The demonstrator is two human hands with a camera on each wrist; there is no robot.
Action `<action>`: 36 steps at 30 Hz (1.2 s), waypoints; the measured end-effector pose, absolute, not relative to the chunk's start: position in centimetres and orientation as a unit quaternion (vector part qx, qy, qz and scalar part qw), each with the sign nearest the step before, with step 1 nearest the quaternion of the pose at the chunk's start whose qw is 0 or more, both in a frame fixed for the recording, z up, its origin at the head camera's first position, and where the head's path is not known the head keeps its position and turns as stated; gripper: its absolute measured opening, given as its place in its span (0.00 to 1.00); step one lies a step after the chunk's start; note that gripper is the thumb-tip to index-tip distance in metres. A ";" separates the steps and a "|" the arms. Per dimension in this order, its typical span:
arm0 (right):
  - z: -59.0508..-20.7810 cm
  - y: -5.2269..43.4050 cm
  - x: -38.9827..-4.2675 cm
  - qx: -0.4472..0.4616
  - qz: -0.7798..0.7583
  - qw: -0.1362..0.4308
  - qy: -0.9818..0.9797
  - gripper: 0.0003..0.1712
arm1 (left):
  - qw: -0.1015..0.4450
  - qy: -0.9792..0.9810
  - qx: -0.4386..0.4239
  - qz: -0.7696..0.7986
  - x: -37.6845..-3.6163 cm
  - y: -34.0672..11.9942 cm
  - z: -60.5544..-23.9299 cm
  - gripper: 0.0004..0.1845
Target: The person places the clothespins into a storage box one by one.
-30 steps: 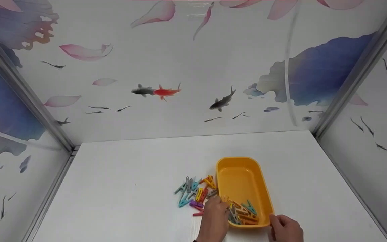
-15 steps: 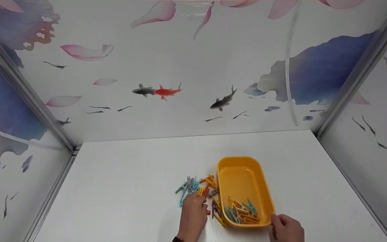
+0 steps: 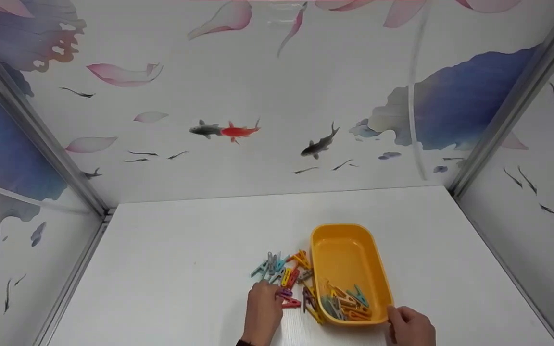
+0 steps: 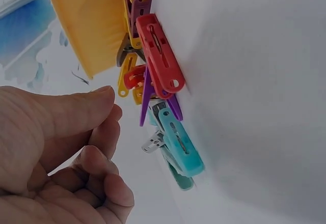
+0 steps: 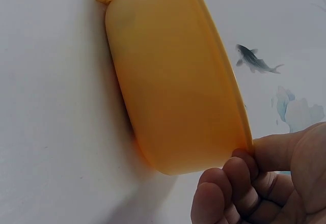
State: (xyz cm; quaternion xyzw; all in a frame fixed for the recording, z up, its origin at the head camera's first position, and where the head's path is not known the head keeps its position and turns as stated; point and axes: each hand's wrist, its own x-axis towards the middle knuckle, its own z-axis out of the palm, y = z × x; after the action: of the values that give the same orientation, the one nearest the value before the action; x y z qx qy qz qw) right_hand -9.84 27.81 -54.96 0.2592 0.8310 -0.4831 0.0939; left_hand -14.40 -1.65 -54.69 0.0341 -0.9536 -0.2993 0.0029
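Note:
My left hand (image 3: 262, 307) is at the near-left side of a loose pile of plastic clothespins. In the left wrist view its fingers curl loosely, the thumb near the index finger, with nothing between them. Beside them in that view are a red clothespin (image 4: 162, 56), a purple clothespin (image 4: 146, 96) and a turquoise clothespin (image 4: 182, 145). My right hand (image 3: 412, 327) pinches the rim of a yellow plastic basket (image 3: 382, 269) at its near right corner, thumb against the rim and fingers below. Several clothespins (image 3: 349, 307) lie in the basket's near end.
More clothespins, grey, yellow and red, lie against the basket's left side, among them a yellow clothespin (image 3: 313, 315) by its near left corner. The white table (image 3: 176, 259) is enclosed by printed panels with fish and petals, such as the back wall (image 3: 267, 86).
My left hand has moved left from the basket's near left side, across the pile, to its near-left edge. Clothespins beside the basket have come into sight. The right hand stays at the rim.

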 end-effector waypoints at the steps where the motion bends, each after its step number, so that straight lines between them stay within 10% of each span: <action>1: -54.9 27.8 -9.8 0.258 -0.485 0.094 0.830 0.22 | 0.000 -0.954 0.036 -0.298 -14.5 -1.7 -54.8 0.02; 36: -55.1 27.9 -10.1 0.266 -0.485 0.111 0.826 0.21 | -0.083 -0.946 0.048 -0.310 -15.1 -2.1 -55.9 0.08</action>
State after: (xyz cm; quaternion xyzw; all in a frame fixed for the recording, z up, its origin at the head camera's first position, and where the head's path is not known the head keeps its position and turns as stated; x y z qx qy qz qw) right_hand -10.06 27.95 -55.05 0.2660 0.8256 -0.4849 0.1115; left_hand -15.07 -2.09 -55.95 0.0480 -0.9460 -0.3098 -0.0827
